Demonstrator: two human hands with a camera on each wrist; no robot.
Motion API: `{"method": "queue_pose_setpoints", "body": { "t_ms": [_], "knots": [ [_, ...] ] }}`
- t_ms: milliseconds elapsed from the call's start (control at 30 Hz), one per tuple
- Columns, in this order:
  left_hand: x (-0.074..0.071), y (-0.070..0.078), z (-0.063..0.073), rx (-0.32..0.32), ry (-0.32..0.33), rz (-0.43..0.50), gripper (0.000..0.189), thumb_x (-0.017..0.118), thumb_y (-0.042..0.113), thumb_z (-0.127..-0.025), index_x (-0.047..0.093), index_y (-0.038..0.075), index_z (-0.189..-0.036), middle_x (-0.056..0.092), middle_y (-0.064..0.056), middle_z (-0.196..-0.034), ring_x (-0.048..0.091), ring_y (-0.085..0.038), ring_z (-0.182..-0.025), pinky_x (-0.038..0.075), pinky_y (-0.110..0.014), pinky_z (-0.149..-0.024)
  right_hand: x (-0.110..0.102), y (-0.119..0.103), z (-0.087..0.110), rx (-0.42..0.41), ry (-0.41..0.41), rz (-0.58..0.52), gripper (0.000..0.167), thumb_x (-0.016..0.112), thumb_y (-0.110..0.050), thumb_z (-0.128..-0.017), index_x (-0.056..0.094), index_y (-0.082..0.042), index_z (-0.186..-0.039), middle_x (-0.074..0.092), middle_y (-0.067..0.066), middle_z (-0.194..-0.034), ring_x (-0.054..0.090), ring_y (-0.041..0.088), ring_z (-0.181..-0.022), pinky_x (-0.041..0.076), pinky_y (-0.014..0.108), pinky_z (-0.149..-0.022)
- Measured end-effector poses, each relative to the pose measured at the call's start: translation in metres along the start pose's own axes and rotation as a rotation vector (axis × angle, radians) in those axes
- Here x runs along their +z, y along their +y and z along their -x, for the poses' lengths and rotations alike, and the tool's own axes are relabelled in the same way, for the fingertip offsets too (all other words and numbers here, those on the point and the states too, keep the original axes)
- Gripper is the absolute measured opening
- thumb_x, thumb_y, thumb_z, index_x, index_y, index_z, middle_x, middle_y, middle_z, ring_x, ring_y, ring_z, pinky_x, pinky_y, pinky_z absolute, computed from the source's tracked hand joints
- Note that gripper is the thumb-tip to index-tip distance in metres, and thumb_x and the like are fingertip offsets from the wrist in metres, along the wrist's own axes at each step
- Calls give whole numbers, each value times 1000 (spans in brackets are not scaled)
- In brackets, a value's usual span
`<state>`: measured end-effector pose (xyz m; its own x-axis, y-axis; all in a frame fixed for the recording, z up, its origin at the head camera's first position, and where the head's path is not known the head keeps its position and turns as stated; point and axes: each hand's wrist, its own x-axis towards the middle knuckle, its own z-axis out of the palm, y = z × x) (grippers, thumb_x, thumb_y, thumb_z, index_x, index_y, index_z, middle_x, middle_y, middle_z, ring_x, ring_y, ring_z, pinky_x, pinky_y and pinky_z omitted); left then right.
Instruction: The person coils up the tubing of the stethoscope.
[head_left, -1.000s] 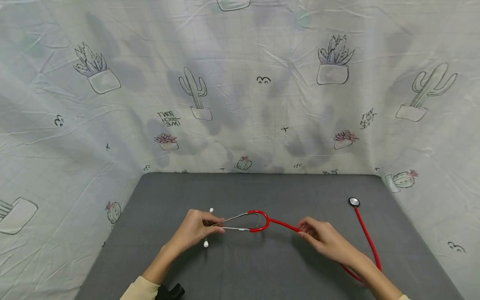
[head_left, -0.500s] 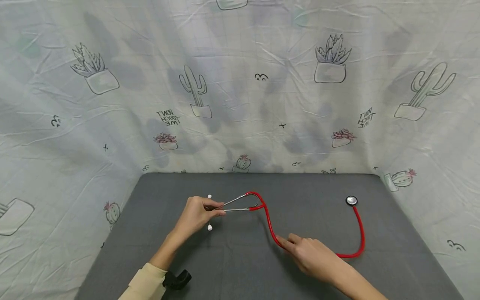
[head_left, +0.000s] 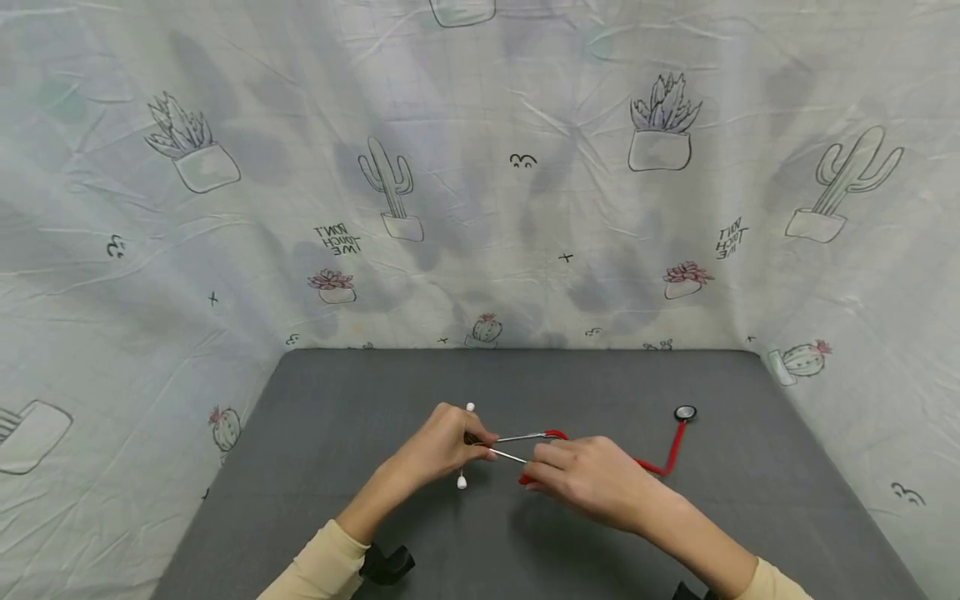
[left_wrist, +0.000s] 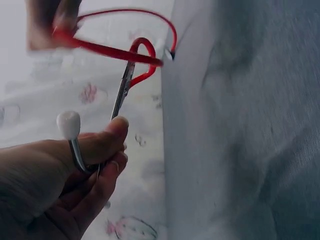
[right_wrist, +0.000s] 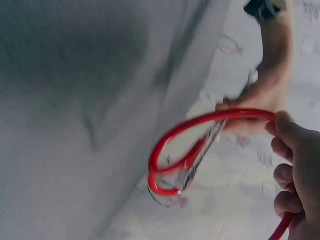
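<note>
A red stethoscope (right_wrist: 165,137) is held between both hands above the grey table. My left hand (head_left: 442,442) pinches its metal ear tubes (left_wrist: 121,95) near the earpieces; one white eartip (left_wrist: 68,125) sticks out beside the thumb. My right hand (head_left: 588,479) grips the red tubing, which bends back in a loop toward the left hand in the right wrist view. In the head view the right hand covers most of the fork of the tubing. The round chest piece (head_left: 686,413) lies at the far right on the table, its tube trailing from the right hand.
The grey table (head_left: 360,383) is backed and flanked by a white curtain (head_left: 480,208) printed with cacti and potted plants. A black strap (head_left: 386,565) shows at the left wrist, below the cream sleeve (head_left: 322,558).
The left hand has moved right with the ear tubes. The right hand, after shifting down the tubing, has come up close to the left hand, folding the tube. The chest piece has slid slightly left.
</note>
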<state>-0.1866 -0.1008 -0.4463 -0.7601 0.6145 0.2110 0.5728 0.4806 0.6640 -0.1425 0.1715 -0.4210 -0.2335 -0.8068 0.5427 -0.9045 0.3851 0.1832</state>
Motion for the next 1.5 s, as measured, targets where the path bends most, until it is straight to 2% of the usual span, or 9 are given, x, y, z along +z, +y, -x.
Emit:
{"method": "queue_pose_setpoints", "body": {
  "t_ms": [100, 267, 500, 767, 967, 1100, 1200, 1367, 1500],
  "knots": [
    [2, 9, -1, 43, -59, 40, 14, 89, 9, -88, 88, 6, -101, 85, -9, -93, 74, -3, -74, 55, -13, -61, -6, 14, -5, 52, 7, -69, 8, 77, -31, -102, 75, -24, -102, 63, -15, -87, 52, -5, -66, 39, 6, -58],
    [2, 15, -1, 82, -79, 117, 14, 91, 11, -87, 89, 9, -101, 85, -3, -90, 70, 4, -73, 56, -15, -61, -5, 38, -2, 182, 23, -307, 15, 85, -23, -94, 77, -26, -107, 69, -16, -95, 52, -7, -67, 38, 4, -59],
    [-1, 13, 4, 87, -77, 255, 16, 92, 17, -87, 89, 11, -102, 86, -5, -94, 75, 2, -77, 63, -25, -65, 13, 61, 11, 328, -20, -723, 29, 80, -7, -97, 79, -27, -119, 73, -11, -101, 54, -4, -75, 47, 13, -63],
    [-6, 8, 7, 48, 13, 331, 13, 93, 19, -87, 89, 14, -98, 86, -1, -95, 75, -3, -75, 60, -27, -60, 36, 67, 24, 389, -18, -896, 33, 69, 3, -103, 79, -10, -131, 79, 6, -111, 69, 11, -88, 60, 23, -73],
    [-11, 3, 10, -16, 59, 372, 14, 93, 17, -86, 89, 15, -99, 86, -5, -95, 78, -8, -74, 61, -27, -60, 49, 61, 29, 401, -1, -871, 37, 71, 5, -100, 75, -4, -136, 80, 9, -106, 71, 9, -85, 60, 24, -72],
    [-16, -1, 13, -80, 95, 391, 17, 93, 16, -86, 89, 12, -101, 85, -10, -97, 80, -12, -76, 64, -29, -64, 56, 52, 31, 463, -28, -849, 23, 71, -1, -103, 78, -1, -125, 82, 12, -102, 78, 13, -85, 62, 24, -70],
    [-22, -5, 13, -136, 143, 391, 19, 94, 14, -85, 89, 11, -103, 86, -11, -98, 81, -14, -78, 66, -30, -67, 62, 45, 35, 475, -44, -750, 15, 70, 2, -102, 79, 1, -114, 81, 14, -93, 75, 13, -79, 59, 20, -67],
    [-33, -11, 12, -229, 258, 339, 19, 94, 13, -83, 89, 11, -101, 86, -10, -98, 82, -20, -79, 66, -31, -67, 66, 27, 38, 420, -61, -513, 27, 75, 3, -98, 78, -1, -124, 68, -2, -81, 47, -5, -69, 45, 9, -60],
    [-37, -14, 9, -293, 320, 281, 18, 96, 16, -82, 89, 14, -99, 86, -7, -95, 81, -21, -77, 65, -29, -65, 61, 10, 35, 396, -126, -368, 46, 80, -3, -96, 71, -5, -141, 57, -8, -82, 32, -7, -64, 32, 5, -56]
  ]
}}
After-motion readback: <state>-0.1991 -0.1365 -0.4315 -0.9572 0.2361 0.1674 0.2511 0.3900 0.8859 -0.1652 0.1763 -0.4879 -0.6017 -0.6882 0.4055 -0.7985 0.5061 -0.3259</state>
